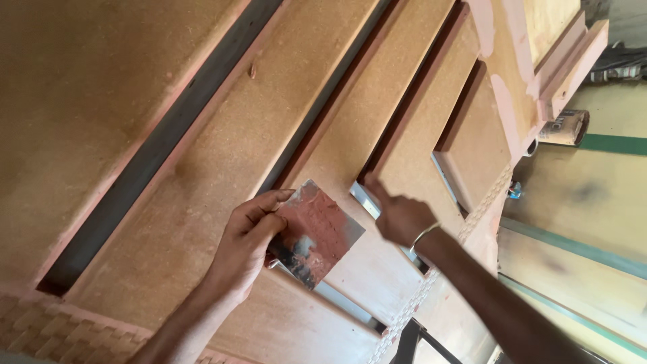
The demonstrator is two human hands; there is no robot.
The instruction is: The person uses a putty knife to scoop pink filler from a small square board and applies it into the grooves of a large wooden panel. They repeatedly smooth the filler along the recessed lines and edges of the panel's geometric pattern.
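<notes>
My left hand (248,236) holds a flat square metal plate (317,232) smeared with reddish-brown filler, thumb on top, fingers under it. My right hand (399,217) wears a thin bangle and presses a small metal scraper blade (364,200) against the edge of a recessed strip. Both hands work over a large wooden door panel (222,155) of brown fibreboard with pinkish filler along its raised strips and dark grooves.
A woven-pattern carved border (40,327) runs along the panel's near edge. A rolled sheet of sandpaper (565,127) lies on the floor at the right, beyond the panel, beside green-edged boards (573,246). A dark metal stand leg (411,337) shows below.
</notes>
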